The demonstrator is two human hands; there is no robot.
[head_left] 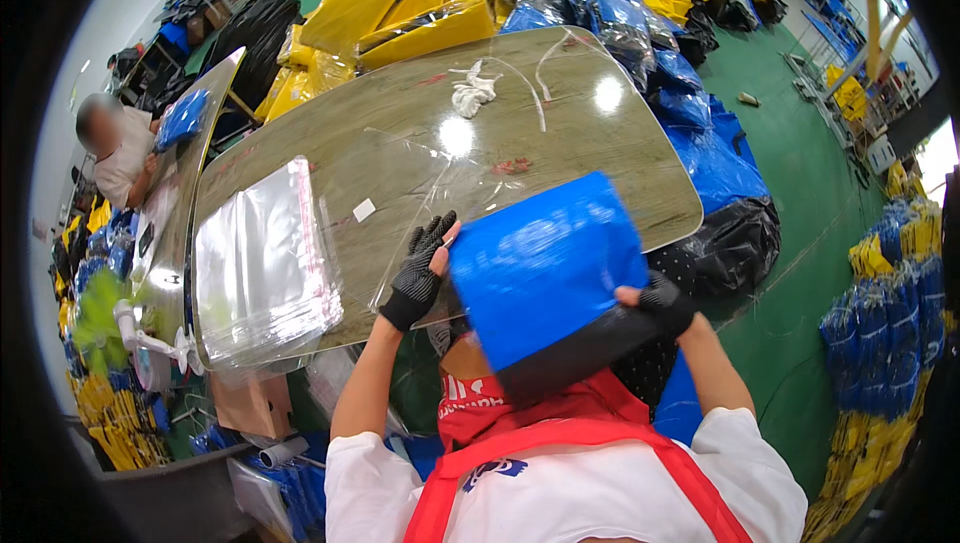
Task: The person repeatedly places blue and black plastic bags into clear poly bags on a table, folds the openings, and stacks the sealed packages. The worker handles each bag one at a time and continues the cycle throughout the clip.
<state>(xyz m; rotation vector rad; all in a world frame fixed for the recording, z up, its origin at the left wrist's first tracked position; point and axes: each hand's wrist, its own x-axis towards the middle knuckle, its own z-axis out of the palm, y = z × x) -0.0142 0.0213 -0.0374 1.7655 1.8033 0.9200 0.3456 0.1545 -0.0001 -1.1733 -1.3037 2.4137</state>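
A flat blue bag (555,268) with a black band along its lower edge is held up, tilted, over the near right part of the table. My right hand (665,305), in a black fingerless glove, pinches its right side, thumb on the front and the other fingers mostly hidden behind. At the bag's left edge is my left hand (422,271), in a dotted black glove, with its fingers stretched out and the thumb by the edge. Left of that hand lies a stack of clear plastic sleeves (265,258) on the table (375,168).
A white crumpled glove (473,91), a small white card (364,210) and loose clear film lie on the table. Yellow bags (390,8) and blue bags (700,133) are heaped beyond it. Another person (120,153) works at the far left, near a green fan (103,323).
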